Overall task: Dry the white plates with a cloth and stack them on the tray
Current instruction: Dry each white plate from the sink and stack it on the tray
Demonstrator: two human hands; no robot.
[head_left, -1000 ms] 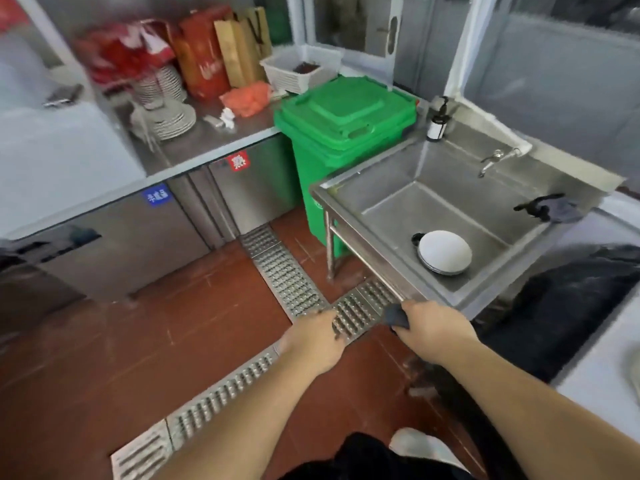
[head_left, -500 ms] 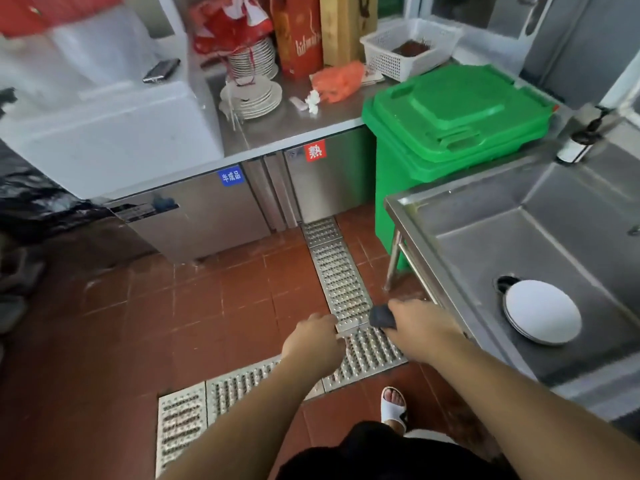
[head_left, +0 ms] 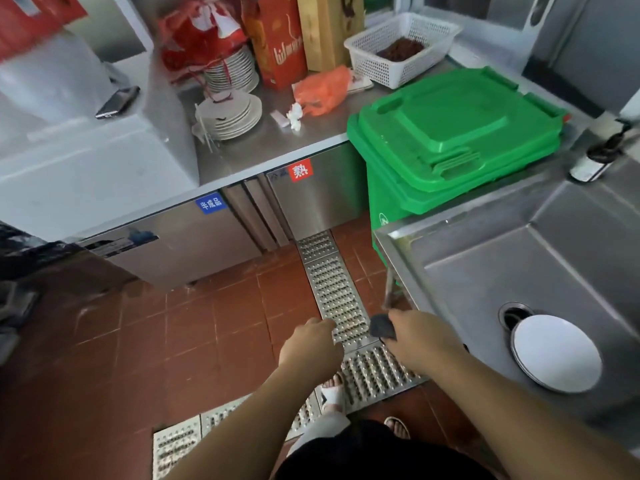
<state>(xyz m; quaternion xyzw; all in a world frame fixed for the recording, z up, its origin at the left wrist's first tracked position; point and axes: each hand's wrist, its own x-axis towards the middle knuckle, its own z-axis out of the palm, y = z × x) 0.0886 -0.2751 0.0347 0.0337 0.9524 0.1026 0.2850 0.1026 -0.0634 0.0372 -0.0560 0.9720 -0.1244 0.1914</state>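
Below my chin, both forearms reach forward over the red tile floor (head_left: 104, 358) and its steel drain grate (head_left: 336, 292). My left hand (head_left: 310, 344) is loosely curled, knuckles up, holding nothing that I can see. My right hand (head_left: 420, 341) is clamped on a dark cloth (head_left: 382, 327); a fold of it sticks out past my thumb side, just beside the near corner of the sink (head_left: 485, 258).

To the right, the steel sink holds a small stack of white plates (head_left: 556, 353), lying flat on the basin bottom and partly covering the drain hole (head_left: 514, 311). The plates are well apart from both hands.

Behind the sink stands a green bin (head_left: 450, 133) with its lid closed. A pump bottle (head_left: 599, 155) sits on the sink's back ledge.

Farther off, a steel counter (head_left: 277, 147) carries two more stacks of plates (head_left: 232, 110), an orange bag (head_left: 323, 90), red bags (head_left: 199, 39), a red carton (head_left: 277, 43) and a white basket (head_left: 403, 46) with dark contents. A phone (head_left: 117, 102) lies on a white box (head_left: 86, 168) at the left. No tray is identifiable from this view.
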